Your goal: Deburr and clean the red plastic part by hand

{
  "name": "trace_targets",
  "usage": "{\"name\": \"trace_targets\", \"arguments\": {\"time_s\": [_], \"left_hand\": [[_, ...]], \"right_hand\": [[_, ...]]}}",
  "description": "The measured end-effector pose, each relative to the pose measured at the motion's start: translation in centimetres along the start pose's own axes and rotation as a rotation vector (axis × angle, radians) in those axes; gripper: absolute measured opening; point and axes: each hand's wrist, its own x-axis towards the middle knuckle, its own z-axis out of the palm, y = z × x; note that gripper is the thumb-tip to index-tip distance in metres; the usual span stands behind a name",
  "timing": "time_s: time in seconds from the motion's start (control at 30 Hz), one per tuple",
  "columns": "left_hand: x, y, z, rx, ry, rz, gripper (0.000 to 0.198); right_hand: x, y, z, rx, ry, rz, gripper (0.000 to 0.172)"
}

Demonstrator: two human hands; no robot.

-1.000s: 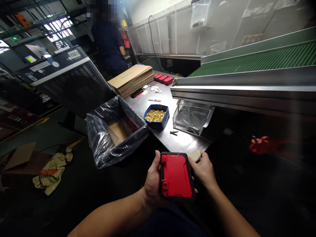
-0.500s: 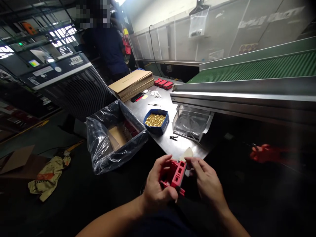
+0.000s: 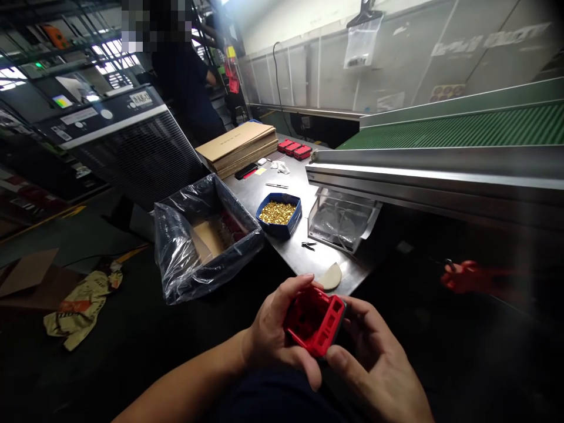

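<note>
A red and black plastic case [image 3: 315,318] is held in front of me, below the table's near corner, turned so its ribbed red inside faces up. My left hand [image 3: 275,335] wraps it from the left, thumb across the lower edge. My right hand [image 3: 374,364] cups it from the right and below. Just beyond the hands, a pale half-round pad [image 3: 329,276] lies on the steel table [image 3: 304,249].
On the table stand a blue tray of small brass parts [image 3: 279,212], a clear plastic bin [image 3: 342,218], small black pliers [image 3: 309,244], flat cardboard [image 3: 238,147] and several red cases [image 3: 294,147]. A bag-lined box [image 3: 207,235] hangs at the left. A green conveyor [image 3: 458,120] runs right. A person [image 3: 183,88] stands behind.
The case was flipped from its flat red face to its hollow inside. My right hand moved from its upper right corner to cup it from below.
</note>
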Motion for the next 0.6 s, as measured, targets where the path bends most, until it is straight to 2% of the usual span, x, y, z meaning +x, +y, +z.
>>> {"name": "trace_targets", "arguments": {"time_s": [0.07, 0.17, 0.27, 0.33, 0.43, 0.5, 0.57, 0.6], "left_hand": [[-0.1, 0.1, -0.1, 0.016, 0.008, 0.045, 0.094], [0.0, 0.9, -0.2, 0.062, -0.056, 0.065, 0.106], [0.2, 1.6, -0.2, 0.120, -0.053, 0.104, 0.111], [0.2, 1.5, -0.2, 0.159, -0.051, 0.131, 0.110], [-0.1, 0.5, 0.1, 0.139, -0.010, 0.173, 0.100], [-0.5, -0.2, 0.4, 0.064, 0.012, 0.133, 0.096], [-0.9, -0.6, 0.7, -0.084, -0.013, -0.017, 0.095], [-1.0, -0.7, 0.8, -0.178, -0.022, -0.110, 0.096]], "right_hand": [[-0.3, -0.5, 0.2, 0.013, 0.020, 0.049, 0.054], [-0.6, -0.6, 0.1, 0.016, 0.048, 0.068, 0.040], [-0.7, -0.5, 0.0, 0.014, 0.042, -0.002, 0.042], [-0.6, -0.6, -0.1, 0.025, 0.059, -0.027, 0.046], [-0.2, -0.3, -0.8, -0.002, 0.048, -0.002, 0.030], [0.1, 0.2, -1.3, -0.040, 0.038, -0.007, 0.032], [0.2, 1.0, -1.4, -0.068, 0.018, -0.075, 0.041], [0.1, 1.5, -1.3, -0.078, 0.019, -0.112, 0.051]]}}
